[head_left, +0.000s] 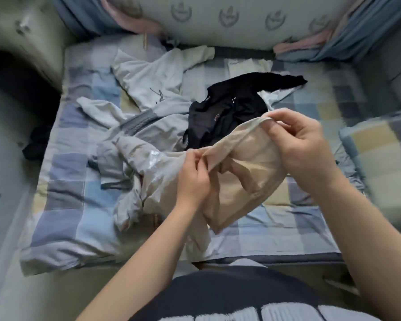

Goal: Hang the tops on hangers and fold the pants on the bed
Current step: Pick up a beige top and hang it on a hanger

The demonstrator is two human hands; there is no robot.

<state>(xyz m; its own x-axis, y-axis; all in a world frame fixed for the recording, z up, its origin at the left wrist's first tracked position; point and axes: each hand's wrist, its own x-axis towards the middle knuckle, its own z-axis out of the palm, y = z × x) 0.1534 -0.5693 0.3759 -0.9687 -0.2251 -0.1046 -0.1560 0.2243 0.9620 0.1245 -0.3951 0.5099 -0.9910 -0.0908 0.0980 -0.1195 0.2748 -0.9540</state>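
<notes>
Both grips clamp on the beige garment (243, 191), left hand (195, 176) low, right hand (303, 149) raised.

A single head-worn camera looks steeply down, close above the fingers (287, 122). Beyond the fingers lies the bed (67, 172); nearer, the wearer's torso (218, 293).

Checked sheet (79, 216) in blue, grey and cream; pale emblem-printed cushion (218, 22) along the far edge; blue-and-pink curtains (368, 28) at both far corners; checked pillow (384, 156) at right.
</notes>
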